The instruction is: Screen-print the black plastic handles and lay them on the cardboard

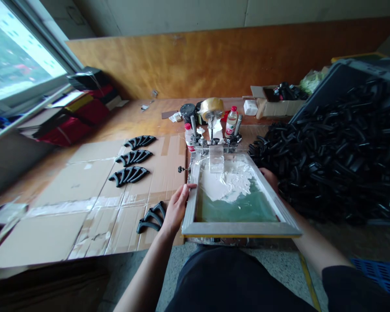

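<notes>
In front of me is a screen printing frame (242,229) with silver metal rails and a green mesh. Thick whitish ink (219,184) is spread over the far half of the mesh, and a clear squeegee-like block (216,159) stands in it. My left hand (177,206) grips the left rail, a finger lying on its edge. On the far side of the right rail is my right hand (270,178), close to a heap of black curved plastic parts (328,160); the rail hides its fingers. Small black ribbed parts (152,217) lie on the cardboard left of my left hand.
Three rows of black parts (130,175) lie farther back on the cardboard (84,195). Behind the frame stand a clamp (211,139), a tape roll (212,108), red-capped bottles (231,121) and a black tub (187,113). An open carton (276,106) is at the back right.
</notes>
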`<state>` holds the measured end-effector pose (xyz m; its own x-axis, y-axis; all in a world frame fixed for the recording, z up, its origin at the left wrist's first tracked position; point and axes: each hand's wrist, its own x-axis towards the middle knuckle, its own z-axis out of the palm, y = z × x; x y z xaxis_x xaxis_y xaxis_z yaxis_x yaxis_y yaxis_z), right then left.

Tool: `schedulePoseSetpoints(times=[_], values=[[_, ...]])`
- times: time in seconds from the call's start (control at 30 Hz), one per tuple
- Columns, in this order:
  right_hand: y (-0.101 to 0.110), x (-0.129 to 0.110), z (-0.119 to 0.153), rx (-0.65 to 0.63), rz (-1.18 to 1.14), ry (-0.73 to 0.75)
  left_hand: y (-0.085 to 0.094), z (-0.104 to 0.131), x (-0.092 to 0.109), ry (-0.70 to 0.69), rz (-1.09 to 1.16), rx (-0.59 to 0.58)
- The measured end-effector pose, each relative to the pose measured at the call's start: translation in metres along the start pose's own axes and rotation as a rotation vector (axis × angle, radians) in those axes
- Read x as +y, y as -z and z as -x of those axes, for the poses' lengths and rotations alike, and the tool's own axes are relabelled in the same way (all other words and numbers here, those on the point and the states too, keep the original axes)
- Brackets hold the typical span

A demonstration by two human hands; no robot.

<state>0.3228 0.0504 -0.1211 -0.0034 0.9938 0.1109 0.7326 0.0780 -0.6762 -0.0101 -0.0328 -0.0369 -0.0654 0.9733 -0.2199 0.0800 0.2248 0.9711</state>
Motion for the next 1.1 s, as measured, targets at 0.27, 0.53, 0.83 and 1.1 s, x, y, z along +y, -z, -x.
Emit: schedulePoseSetpoints(times=[0.27,0.53,0.83,1.1], values=[[-0.026,-0.102,-0.042,0.055,0.302,0.450,-0.006,-0.012,-0.087,0.094,-0.259,0.014],[-0.046,-0.100,0.000,-0.344,0.361,0.585,-0.002,-0.022,-0.108,0.104,-0.387,-0.006],[-0.021,-0.097,0.015,-0.438,0.321,0.815,-0.002,-0.024,-0.112,0.106,-0.393,0.019],[-0.036,-0.083,0.040,-0.403,0.264,0.831,-0.003,-0.020,-0.103,0.114,-0.286,0.029]])
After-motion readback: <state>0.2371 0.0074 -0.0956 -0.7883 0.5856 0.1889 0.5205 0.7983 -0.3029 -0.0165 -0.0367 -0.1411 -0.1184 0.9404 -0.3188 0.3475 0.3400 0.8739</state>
